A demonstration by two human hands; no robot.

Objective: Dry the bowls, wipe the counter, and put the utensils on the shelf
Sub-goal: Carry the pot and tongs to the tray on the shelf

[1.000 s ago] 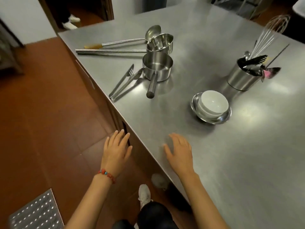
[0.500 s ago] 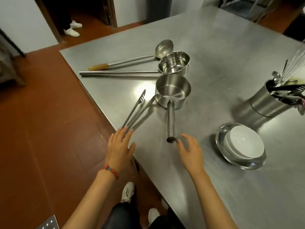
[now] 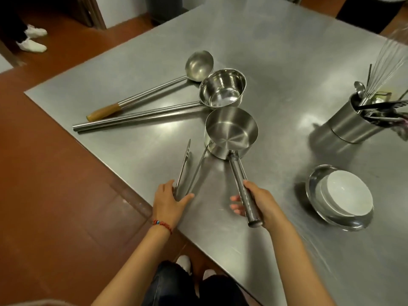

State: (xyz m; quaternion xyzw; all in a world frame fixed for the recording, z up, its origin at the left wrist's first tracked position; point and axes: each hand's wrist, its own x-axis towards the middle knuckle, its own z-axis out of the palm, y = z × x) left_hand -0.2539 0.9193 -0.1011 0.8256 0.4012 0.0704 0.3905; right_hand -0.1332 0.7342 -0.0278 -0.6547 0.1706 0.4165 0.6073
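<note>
On the steel counter (image 3: 276, 51), my right hand (image 3: 258, 200) is wrapped around the straight handle of a short-handled steel pot (image 3: 230, 132), whose cup tilts slightly off the surface. My left hand (image 3: 169, 199) grips the hinge end of the steel tongs (image 3: 186, 166) at the counter's near edge. Behind the pot lie a long-handled steel dipper (image 3: 221, 88) and a ladle (image 3: 198, 64) with a wooden grip. A white bowl (image 3: 348, 193) sits inside a steel bowl (image 3: 315, 180) at the right.
A steel canister (image 3: 346, 124) with a whisk and other utensils stands at the far right. The counter's corner juts left over the red tiled floor (image 3: 55, 195). Another person's white shoes (image 3: 32, 45) show at the top left.
Both hands reached forward from open poses. The right hand closed on the pot's handle and the left closed on the tongs. The view shifted closer to the utensils.
</note>
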